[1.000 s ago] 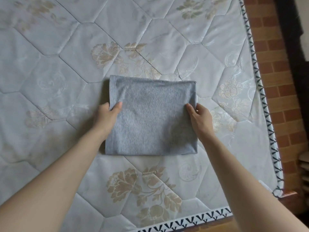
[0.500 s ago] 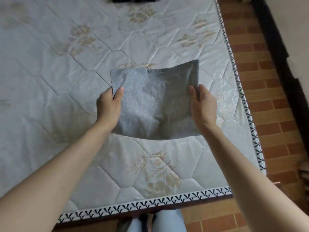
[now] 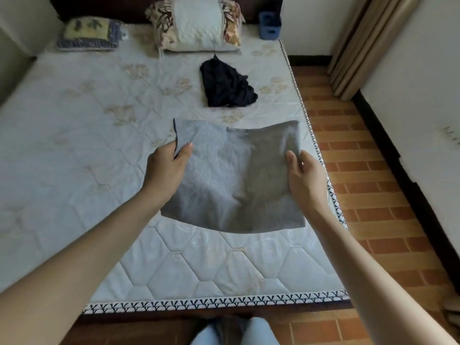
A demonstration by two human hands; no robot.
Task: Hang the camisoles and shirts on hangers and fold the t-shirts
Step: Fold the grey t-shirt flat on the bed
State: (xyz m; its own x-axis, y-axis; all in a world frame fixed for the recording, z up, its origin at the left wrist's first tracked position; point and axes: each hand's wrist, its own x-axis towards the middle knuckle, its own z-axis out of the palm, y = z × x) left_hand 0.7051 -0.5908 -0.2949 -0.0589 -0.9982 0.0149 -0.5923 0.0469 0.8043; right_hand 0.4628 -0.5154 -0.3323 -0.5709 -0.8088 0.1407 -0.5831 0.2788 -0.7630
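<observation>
A folded grey t-shirt hangs flat in the air above the right side of the mattress. My left hand grips its left edge, thumb on top. My right hand holds its right edge the same way, fingers underneath. Farther back on the mattress lies a crumpled black garment.
Two pillows, a patterned one and a smaller blue-edged one, lie at the head of the bed. A blue container stands in the far right corner. Brick floor runs along the bed's right side, with a curtain beyond.
Both hands have lifted the folded grey t-shirt off the mattress and carried it up and forward. The view has tilted up, showing the pillows and the black garment.
</observation>
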